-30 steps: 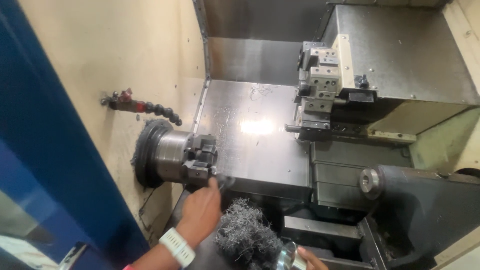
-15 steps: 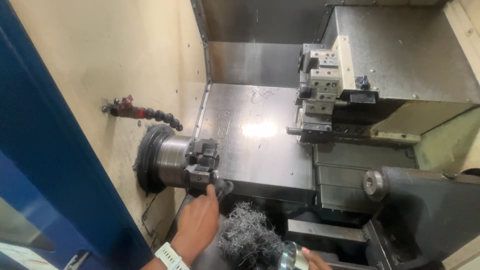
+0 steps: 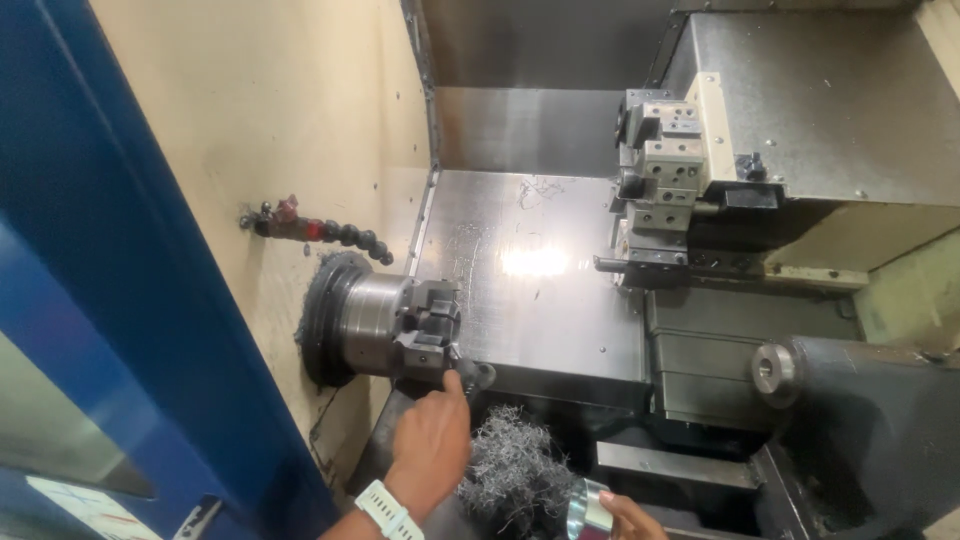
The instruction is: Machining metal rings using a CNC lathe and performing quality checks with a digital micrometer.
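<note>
Head view — fingers [image 3: 452,385] at chuck [image 3: 425,325]

Machine enclosure, interior. Cream wall panel [image 3: 250,130] standing up and left of the hands, scuffed and spotted. Blue door frame [image 3: 110,280] running diagonally far to their left. Steel bed plate [image 3: 530,300] lying just above them, catching a bright glare of overhead light. Grey sheet-metal back wall [image 3: 530,130] rising farther up. Dark housing [image 3: 880,430] sitting to their right; its lower edge is falling into shadow, possibly a tray.
</note>
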